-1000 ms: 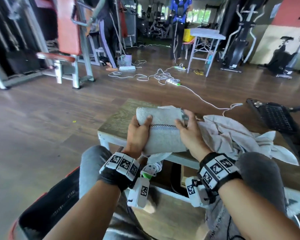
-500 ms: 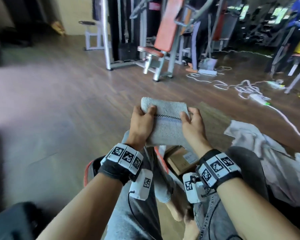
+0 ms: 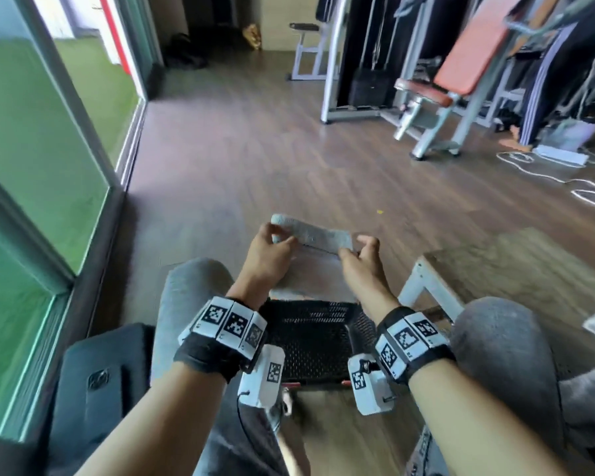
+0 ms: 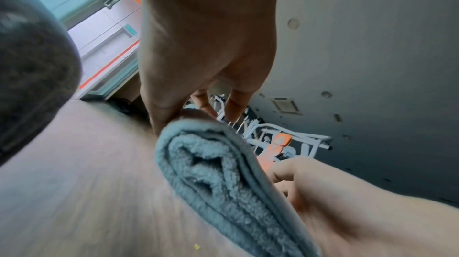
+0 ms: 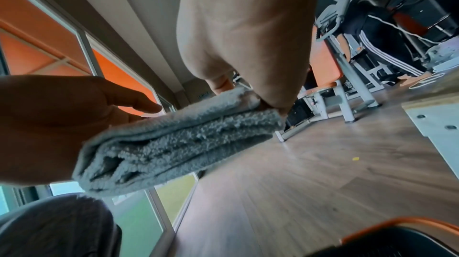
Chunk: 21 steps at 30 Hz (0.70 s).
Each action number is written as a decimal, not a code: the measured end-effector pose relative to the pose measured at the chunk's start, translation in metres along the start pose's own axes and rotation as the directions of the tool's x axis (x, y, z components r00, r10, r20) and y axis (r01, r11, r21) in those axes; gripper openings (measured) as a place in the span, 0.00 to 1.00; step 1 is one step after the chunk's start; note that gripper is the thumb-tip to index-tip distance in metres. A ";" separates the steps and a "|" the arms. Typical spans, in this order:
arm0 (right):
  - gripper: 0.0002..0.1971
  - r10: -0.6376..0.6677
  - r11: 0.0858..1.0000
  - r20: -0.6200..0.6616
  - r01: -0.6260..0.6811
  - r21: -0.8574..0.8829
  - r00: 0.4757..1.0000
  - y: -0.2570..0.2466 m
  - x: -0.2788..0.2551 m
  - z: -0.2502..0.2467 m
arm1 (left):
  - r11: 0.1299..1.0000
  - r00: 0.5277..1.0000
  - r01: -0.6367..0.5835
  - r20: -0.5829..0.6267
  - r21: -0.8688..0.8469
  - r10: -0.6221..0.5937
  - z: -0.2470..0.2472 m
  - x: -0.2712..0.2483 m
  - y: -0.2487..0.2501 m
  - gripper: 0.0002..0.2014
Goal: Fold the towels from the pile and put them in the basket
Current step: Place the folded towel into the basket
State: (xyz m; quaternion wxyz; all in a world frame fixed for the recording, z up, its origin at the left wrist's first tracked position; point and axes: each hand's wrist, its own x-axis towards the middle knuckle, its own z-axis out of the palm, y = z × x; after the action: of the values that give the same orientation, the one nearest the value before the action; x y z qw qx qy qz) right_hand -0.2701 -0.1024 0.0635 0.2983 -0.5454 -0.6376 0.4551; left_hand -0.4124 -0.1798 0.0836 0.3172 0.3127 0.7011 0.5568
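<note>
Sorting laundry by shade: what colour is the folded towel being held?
Light grey towel, clearest in the right wrist view.

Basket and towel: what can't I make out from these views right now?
- Basket floor, head view: partly hidden by wrists and the folded towel.
- Left hand fingers, left wrist view: behind the towel.
- Right hand grip: blurred.
- Towel pile: cut off at the right edge.
</note>
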 end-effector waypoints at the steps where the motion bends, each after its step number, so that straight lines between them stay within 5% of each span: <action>1: 0.20 0.025 0.999 0.030 -0.024 -0.031 0.999 0.006 0.001 0.008 | 0.999 0.999 0.032 0.011 0.039 -0.032 -0.002 0.003 -0.012 0.10; 11: 0.05 0.290 0.914 0.209 -0.206 -0.350 0.934 0.112 0.036 0.062 | 0.868 0.899 0.364 0.116 0.338 -0.422 0.026 0.040 -0.143 0.07; 15: 0.06 0.382 0.878 0.237 -0.270 -0.396 0.893 0.156 0.057 0.071 | 0.787 0.833 0.460 0.106 0.410 -0.543 0.051 0.059 -0.184 0.14; 21: 0.11 0.484 0.849 0.344 -0.336 -0.407 0.805 0.206 0.091 0.087 | 0.701 0.778 0.531 0.054 0.476 -0.626 0.076 0.087 -0.245 0.09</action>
State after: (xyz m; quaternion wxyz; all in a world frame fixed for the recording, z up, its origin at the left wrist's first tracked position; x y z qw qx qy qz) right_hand -0.2795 -0.0384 -0.1694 -0.0530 -0.5979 -0.6186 0.5071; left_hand -0.4251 -0.1121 -0.1781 0.4711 0.1951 0.8315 0.2205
